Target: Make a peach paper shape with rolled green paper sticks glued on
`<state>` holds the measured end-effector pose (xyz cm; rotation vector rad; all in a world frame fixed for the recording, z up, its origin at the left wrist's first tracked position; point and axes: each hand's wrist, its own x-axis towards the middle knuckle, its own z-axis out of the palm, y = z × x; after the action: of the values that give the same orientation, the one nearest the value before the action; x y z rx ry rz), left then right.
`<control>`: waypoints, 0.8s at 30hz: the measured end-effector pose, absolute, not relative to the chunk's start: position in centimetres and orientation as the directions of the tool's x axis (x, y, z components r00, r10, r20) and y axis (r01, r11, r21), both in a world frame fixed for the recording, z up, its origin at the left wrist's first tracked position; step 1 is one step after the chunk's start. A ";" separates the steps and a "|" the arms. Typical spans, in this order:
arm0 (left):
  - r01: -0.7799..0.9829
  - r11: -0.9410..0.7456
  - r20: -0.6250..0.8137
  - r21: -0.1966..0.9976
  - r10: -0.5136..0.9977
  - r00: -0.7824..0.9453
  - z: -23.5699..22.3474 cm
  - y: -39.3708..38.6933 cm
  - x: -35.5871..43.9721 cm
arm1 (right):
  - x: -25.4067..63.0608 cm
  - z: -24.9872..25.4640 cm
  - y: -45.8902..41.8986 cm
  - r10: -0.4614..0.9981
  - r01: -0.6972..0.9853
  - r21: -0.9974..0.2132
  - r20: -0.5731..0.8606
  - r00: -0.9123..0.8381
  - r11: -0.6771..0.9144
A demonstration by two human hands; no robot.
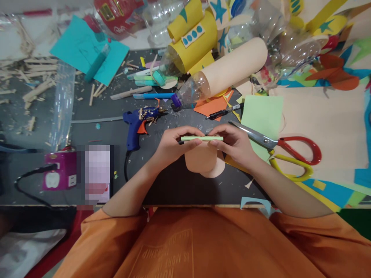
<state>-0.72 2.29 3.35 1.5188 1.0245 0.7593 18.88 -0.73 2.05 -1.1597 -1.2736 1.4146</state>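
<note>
Both my hands meet over the dark table (174, 185) and pinch a thin roll of light green paper (202, 138) held level between them. My left hand (175, 143) grips its left end, fingers curled round it. My right hand (232, 141) grips the right end the same way. A dark tip, perhaps a pen, pokes out at the roll's left end. Under my hands lies a peach paper cut-out (204, 164). Just right of my right hand are red-and-yellow scissors (285, 152) lying on a green paper sheet (262, 112).
A blue glue gun (136, 125) lies left of my hands, its cord running to a purple power strip (59, 170). Behind stand plastic bottles wrapped in peach (232, 71) and yellow paper (193, 40). A black pen (223, 112), wooden sticks (37, 77) and coloured paper scraps lie about.
</note>
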 end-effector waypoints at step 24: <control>0.075 0.013 -0.030 0.997 0.971 0.235 2.9 2.8 -0.8 | 19.4 1.8 -0.5 0.997 -0.140 -0.987 -0.078 0.023 -0.074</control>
<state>-0.81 2.80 2.93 1.3496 1.0930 0.9805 19.38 -0.54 1.78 -1.1729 -1.0483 1.3066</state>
